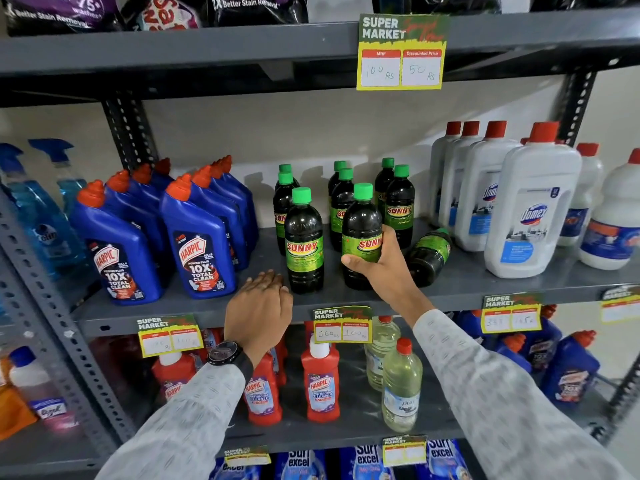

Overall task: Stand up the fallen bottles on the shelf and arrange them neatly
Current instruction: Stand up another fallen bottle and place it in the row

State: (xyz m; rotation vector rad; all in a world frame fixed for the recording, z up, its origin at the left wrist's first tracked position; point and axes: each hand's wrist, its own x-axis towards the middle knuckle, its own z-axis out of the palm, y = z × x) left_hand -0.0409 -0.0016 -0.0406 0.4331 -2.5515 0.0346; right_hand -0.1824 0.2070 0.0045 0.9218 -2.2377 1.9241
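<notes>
Head view: grey painted-metal shelf [450, 289] carries dark, glossy plastic Sunny bottles with green screw caps. Right hand [377, 261] grasps one upright bottle [360, 233] at the front edge, fingers wrapped round its label, thumb across the lower front. One fallen bottle [429, 254] lies on its side just right of that hand, apart from the fingers. Left hand [259, 306] rests flat on the shelf lip, fingers loose and empty, beside another upright bottle [304, 244].
</notes>
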